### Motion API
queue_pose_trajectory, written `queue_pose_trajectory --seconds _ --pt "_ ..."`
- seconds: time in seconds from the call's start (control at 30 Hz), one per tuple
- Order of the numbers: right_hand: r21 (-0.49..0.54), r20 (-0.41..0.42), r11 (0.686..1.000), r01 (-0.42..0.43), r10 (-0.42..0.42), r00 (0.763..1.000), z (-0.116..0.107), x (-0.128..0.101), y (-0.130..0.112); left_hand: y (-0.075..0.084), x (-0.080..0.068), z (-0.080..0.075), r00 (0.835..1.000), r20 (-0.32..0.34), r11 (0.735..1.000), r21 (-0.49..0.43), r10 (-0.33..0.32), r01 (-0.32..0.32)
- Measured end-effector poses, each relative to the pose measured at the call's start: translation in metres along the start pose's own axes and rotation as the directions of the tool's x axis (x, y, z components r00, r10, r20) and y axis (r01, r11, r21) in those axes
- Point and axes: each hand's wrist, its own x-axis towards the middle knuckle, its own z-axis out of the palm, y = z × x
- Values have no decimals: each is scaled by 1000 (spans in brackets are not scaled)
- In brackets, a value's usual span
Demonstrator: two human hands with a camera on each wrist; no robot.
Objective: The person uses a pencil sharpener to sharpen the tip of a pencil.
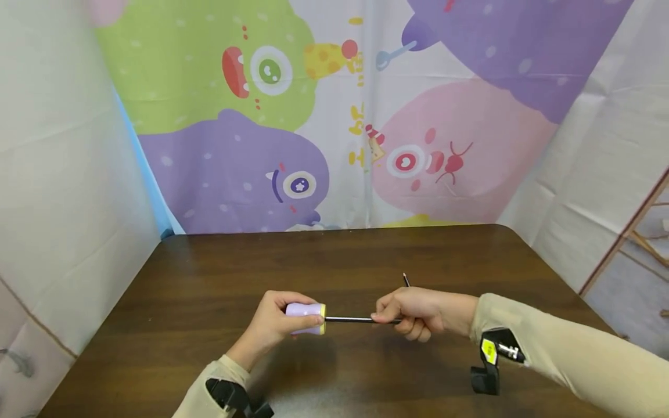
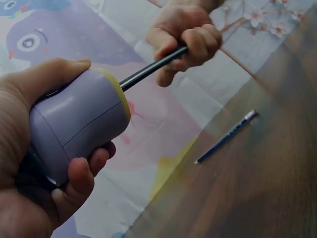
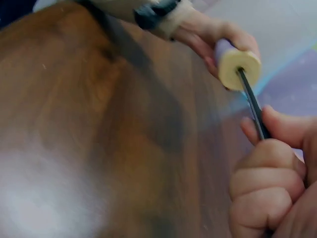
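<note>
My left hand (image 1: 269, 320) grips a small purple pencil sharpener (image 2: 81, 121), thumb along one side and fingers curled beneath. Its yellow end face (image 3: 229, 74) has a round hole and points toward my right hand (image 1: 418, 310). A dark pencil (image 1: 347, 319) sits with one end in that hole, its tip hidden inside. The pencil's other end runs into my right hand, whose fingers are curled round it with the thumb along the shaft. Both hands are held over the brown table (image 1: 225, 261).
A second dark pencil (image 2: 228, 136) with a sharpened tip and metal end lies on the table beyond my right hand, partly covered by it in the head view. A cartoon-printed curtain (image 1: 345, 191) hangs behind the far table edge, and pale cloth (image 1: 63, 145) hangs at the left.
</note>
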Motion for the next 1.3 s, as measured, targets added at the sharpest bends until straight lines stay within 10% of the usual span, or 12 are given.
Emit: queue_pose_trajectory --seconds 0.2,0.3,0.37,0.5,0.57,0.63,0.83,1.0,1.1,1.17,1.23,1.3 --pt "-138 8 977 163 -164 986 -5 0 -1 -1 0 -2 1000 -26 999 32 13 -12" --pt "-392 -46 826 405 -457 888 -4 -4 3 1 0 -3 999 -50 999 32 6 -4" --pt "-631 -5 549 548 -709 705 -3 -5 9 3 0 -3 998 -62 1000 19 -3 4" --pt "-915 330 -281 289 -934 137 -2 -1 18 6 0 -4 997 -75 999 -37 -5 2" --pt "-865 497 -501 25 -863 -89 -2 3 19 7 0 -4 997 -73 998 -59 4 -8" --pt "-800 599 -585 -130 -772 -213 -3 7 17 7 -1 -4 998 -61 997 -70 10 -15" --pt "-760 639 -604 -238 -630 -442 -2 16 4 8 -3 -1 1000 -31 996 -93 -4 1" --pt "-858 485 -503 -102 -730 -481 6 27 9 10 -4 -1 997 -70 997 -74 -31 26" --pt "-932 302 -356 62 -861 -409 14 35 22 10 -4 -2 994 -88 997 -65 -56 50" --pt "-958 159 -223 181 -937 -310 19 38 32 8 -4 -3 994 -88 996 -57 -68 63" --pt "-953 18 -69 294 -984 -175 22 39 40 6 -4 -3 994 -81 996 -50 -75 71" --pt "-910 -129 131 393 -991 33 26 35 43 3 -4 -4 995 -71 997 -37 -71 69"
